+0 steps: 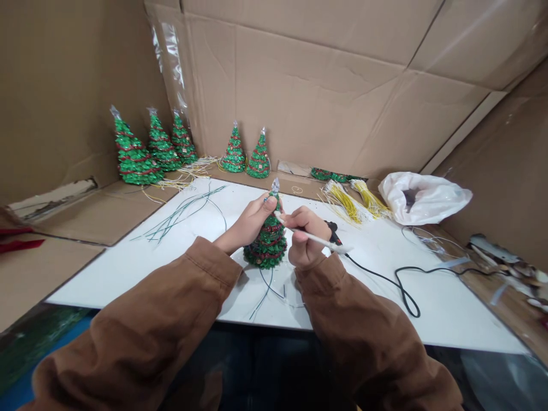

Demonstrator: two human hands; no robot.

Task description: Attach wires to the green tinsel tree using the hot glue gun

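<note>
A small green tree (265, 248) with red garland and a clear star on top stands upright on the white board. My left hand (250, 221) is closed round its upper left side, just below the star. In my right hand (307, 234) is a slim white stick (317, 238), its left end touching or very near the upper right side of the tree. Thin green wires (269, 291) come out from under the tree's base toward the board's front edge.
Finished-looking trees (133, 154) stand at the back left and back centre. Loose green wires (184, 211) lie left. Yellow-white wire bundles (346, 202), a white plastic bag (423, 197) and a black cable (400, 279) are right. Cardboard walls (299, 85) enclose the board (449, 308).
</note>
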